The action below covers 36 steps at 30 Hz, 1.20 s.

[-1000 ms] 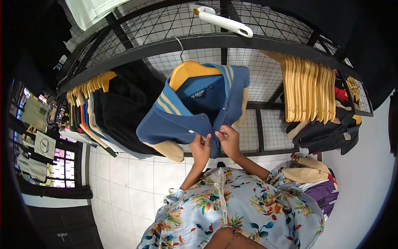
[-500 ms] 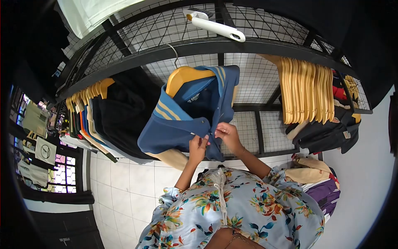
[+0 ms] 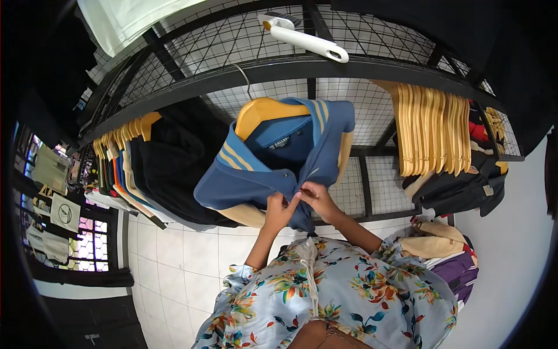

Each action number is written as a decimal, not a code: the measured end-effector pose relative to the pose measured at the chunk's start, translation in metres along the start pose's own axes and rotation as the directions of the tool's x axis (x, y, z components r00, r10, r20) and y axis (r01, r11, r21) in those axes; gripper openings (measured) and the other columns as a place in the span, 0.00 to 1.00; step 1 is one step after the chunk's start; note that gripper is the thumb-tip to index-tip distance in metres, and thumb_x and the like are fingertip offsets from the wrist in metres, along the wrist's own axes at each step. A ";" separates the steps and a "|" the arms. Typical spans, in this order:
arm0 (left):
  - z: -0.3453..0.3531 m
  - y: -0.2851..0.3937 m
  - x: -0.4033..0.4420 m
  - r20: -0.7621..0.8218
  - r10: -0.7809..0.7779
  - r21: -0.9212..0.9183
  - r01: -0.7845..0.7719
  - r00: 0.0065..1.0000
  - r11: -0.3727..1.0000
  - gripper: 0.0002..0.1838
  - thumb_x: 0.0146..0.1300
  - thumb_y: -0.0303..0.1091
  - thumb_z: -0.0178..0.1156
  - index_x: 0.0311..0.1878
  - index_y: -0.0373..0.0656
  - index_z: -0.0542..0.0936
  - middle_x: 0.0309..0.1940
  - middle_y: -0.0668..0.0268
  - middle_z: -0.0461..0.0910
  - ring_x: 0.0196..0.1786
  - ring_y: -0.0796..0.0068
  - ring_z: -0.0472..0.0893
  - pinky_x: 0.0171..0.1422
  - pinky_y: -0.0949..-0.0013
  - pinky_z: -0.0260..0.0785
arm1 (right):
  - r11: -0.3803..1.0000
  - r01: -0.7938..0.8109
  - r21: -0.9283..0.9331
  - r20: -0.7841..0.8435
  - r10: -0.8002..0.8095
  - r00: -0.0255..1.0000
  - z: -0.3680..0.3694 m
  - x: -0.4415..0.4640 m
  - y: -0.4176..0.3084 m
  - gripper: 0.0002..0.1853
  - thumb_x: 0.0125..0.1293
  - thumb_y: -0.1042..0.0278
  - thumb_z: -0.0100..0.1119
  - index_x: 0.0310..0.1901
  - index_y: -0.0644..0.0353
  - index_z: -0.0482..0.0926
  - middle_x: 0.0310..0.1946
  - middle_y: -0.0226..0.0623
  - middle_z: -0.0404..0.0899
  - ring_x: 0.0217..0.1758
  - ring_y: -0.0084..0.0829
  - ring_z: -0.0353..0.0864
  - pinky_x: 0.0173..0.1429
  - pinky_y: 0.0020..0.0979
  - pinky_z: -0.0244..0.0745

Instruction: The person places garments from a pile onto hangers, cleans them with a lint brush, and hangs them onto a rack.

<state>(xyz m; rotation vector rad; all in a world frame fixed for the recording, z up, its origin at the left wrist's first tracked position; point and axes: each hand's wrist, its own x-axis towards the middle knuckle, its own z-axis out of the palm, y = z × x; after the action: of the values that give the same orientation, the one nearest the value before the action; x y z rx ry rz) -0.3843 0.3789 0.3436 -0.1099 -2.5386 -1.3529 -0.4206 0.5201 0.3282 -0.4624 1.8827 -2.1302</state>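
A blue jacket [image 3: 244, 180] with cream sleeves and a striped collar hangs on a wooden hanger [image 3: 270, 110], hooked to the black rack. Its front edges meet below the collar. There my left hand [image 3: 281, 210] pinches the left front edge, thumb pointing up to the right. My right hand [image 3: 319, 200] grips the right edge just beside it, fingers curled in, and the fingertips of both hands nearly touch. One metal snap shows on the left edge above my hands. Whatever lies right under my fingertips is hidden.
A white-handled brush [image 3: 305, 42] lies on the rack's mesh shelf [image 3: 215, 43]. Several bare wooden hangers [image 3: 433, 131] hang at right, above a black garment [image 3: 459, 189]. Dark clothes [image 3: 174, 163] crowd the left. Folded garments [image 3: 453, 276] are piled low at right.
Both hands have moved slightly down the jacket front and come closer together. The jacket's right shoulder has spread outward, and the collar opening has narrowed at the front.
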 end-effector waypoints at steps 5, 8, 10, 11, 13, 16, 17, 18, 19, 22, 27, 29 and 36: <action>-0.014 0.012 0.002 0.079 -0.075 -0.201 0.089 0.994 0.976 0.16 0.60 0.34 0.56 0.20 0.34 0.72 0.11 0.65 0.70 0.14 0.80 0.68 0.19 0.74 0.58 | 1.000 -0.010 0.024 0.045 0.008 0.999 0.003 -0.001 0.002 0.09 0.62 0.68 0.53 0.28 0.62 0.69 0.20 0.22 0.65 0.23 0.12 0.61 0.26 0.18 0.58; -0.018 -0.003 -0.004 0.159 -0.116 -0.251 0.154 0.980 0.956 0.15 0.60 0.37 0.56 0.24 0.34 0.73 0.11 0.62 0.70 0.15 0.77 0.72 0.20 0.74 0.60 | 0.992 -0.088 0.087 0.145 0.075 0.987 0.003 -0.001 -0.002 0.11 0.63 0.66 0.52 0.26 0.60 0.67 0.18 0.21 0.62 0.21 0.09 0.60 0.23 0.17 0.56; -0.017 -0.005 -0.007 0.141 -0.129 -0.256 0.162 0.982 0.953 0.15 0.60 0.38 0.55 0.24 0.34 0.73 0.10 0.63 0.69 0.15 0.78 0.72 0.19 0.74 0.60 | 0.993 -0.075 0.090 0.130 0.063 0.990 0.007 -0.001 -0.002 0.11 0.63 0.66 0.52 0.25 0.60 0.67 0.18 0.20 0.62 0.20 0.09 0.60 0.22 0.16 0.55; -0.016 -0.006 -0.009 0.122 -0.144 -0.259 0.172 0.982 0.950 0.16 0.60 0.38 0.55 0.24 0.35 0.72 0.10 0.63 0.69 0.14 0.79 0.71 0.19 0.74 0.60 | 0.994 -0.063 0.095 0.116 0.051 0.992 0.010 -0.001 -0.002 0.11 0.63 0.66 0.52 0.25 0.59 0.67 0.18 0.20 0.62 0.20 0.09 0.60 0.21 0.16 0.55; -0.014 -0.009 -0.010 0.100 -0.159 -0.264 0.180 0.982 0.948 0.16 0.60 0.38 0.55 0.23 0.35 0.72 0.09 0.64 0.68 0.14 0.80 0.70 0.19 0.74 0.59 | 0.994 -0.048 0.097 0.106 0.038 0.994 0.015 -0.002 0.000 0.11 0.64 0.66 0.51 0.25 0.59 0.67 0.18 0.20 0.63 0.20 0.08 0.60 0.21 0.16 0.55; -0.015 -0.011 -0.011 0.079 -0.150 -0.258 0.166 0.986 0.952 0.15 0.61 0.35 0.54 0.21 0.37 0.70 0.10 0.70 0.68 0.14 0.84 0.66 0.18 0.76 0.55 | 0.994 -0.051 0.100 0.021 0.049 0.999 0.024 -0.007 -0.002 0.11 0.64 0.66 0.51 0.25 0.59 0.67 0.18 0.20 0.63 0.20 0.09 0.60 0.22 0.16 0.55; -0.015 -0.012 -0.011 0.078 -0.150 -0.257 0.166 0.986 0.952 0.15 0.61 0.35 0.54 0.21 0.37 0.70 0.10 0.70 0.68 0.14 0.84 0.66 0.18 0.76 0.55 | 0.994 -0.051 0.100 0.023 0.049 0.999 0.026 -0.008 -0.003 0.11 0.64 0.66 0.51 0.25 0.59 0.67 0.18 0.20 0.63 0.20 0.09 0.60 0.22 0.16 0.55; -0.015 -0.012 -0.012 0.097 -0.178 -0.310 0.200 0.979 0.929 0.15 0.61 0.35 0.54 0.22 0.37 0.71 0.11 0.70 0.68 0.15 0.85 0.67 0.18 0.76 0.56 | 0.996 -0.035 0.080 -0.004 0.036 0.999 0.027 -0.010 -0.005 0.11 0.64 0.66 0.51 0.25 0.59 0.67 0.18 0.21 0.63 0.20 0.09 0.61 0.22 0.16 0.56; -0.016 -0.010 -0.012 0.118 -0.206 -0.362 0.235 0.972 0.902 0.14 0.61 0.34 0.54 0.23 0.37 0.71 0.11 0.71 0.68 0.15 0.85 0.67 0.18 0.77 0.56 | 0.998 -0.021 0.059 -0.031 0.023 0.999 0.029 -0.012 -0.012 0.11 0.64 0.67 0.51 0.25 0.60 0.67 0.18 0.21 0.63 0.20 0.10 0.61 0.22 0.16 0.56; -0.024 -0.005 -0.008 0.130 -0.217 -0.374 0.251 0.967 0.893 0.13 0.60 0.33 0.55 0.22 0.36 0.69 0.11 0.70 0.67 0.15 0.86 0.68 0.17 0.77 0.58 | 0.998 -0.017 0.066 -0.054 0.020 0.998 0.034 -0.011 -0.019 0.11 0.64 0.67 0.51 0.25 0.60 0.67 0.18 0.22 0.64 0.19 0.10 0.62 0.23 0.16 0.57; -0.029 0.001 -0.015 0.119 -0.227 -0.297 0.253 0.967 0.921 0.15 0.56 0.30 0.58 0.20 0.36 0.65 0.11 0.69 0.64 0.16 0.85 0.69 0.16 0.78 0.59 | 0.964 -0.135 0.229 0.026 0.133 0.991 0.032 -0.016 -0.014 0.10 0.64 0.68 0.50 0.27 0.60 0.66 0.18 0.23 0.64 0.20 0.12 0.63 0.23 0.16 0.59; -0.032 -0.001 -0.016 0.120 -0.244 -0.292 0.269 0.962 0.918 0.15 0.55 0.29 0.58 0.20 0.36 0.64 0.11 0.69 0.64 0.16 0.86 0.69 0.16 0.79 0.59 | 0.941 -0.182 0.284 0.068 0.169 0.983 0.032 -0.017 -0.012 0.09 0.64 0.68 0.49 0.27 0.61 0.66 0.18 0.24 0.64 0.20 0.12 0.63 0.23 0.16 0.59; -0.035 0.009 -0.011 0.313 -0.263 -0.472 0.390 0.912 0.791 0.10 0.55 0.28 0.57 0.22 0.37 0.69 0.12 0.74 0.63 0.17 0.88 0.65 0.17 0.81 0.56 | 0.898 -0.292 0.330 0.166 0.250 0.954 0.026 -0.020 -0.019 0.08 0.65 0.69 0.47 0.28 0.60 0.66 0.21 0.24 0.65 0.19 0.12 0.62 0.20 0.17 0.57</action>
<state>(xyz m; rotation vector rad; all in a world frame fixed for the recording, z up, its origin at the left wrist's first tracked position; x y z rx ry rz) -0.3653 0.3553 0.3663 0.0879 -2.3546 -2.2837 -0.3918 0.5065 0.3486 -0.2260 1.3664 -2.1300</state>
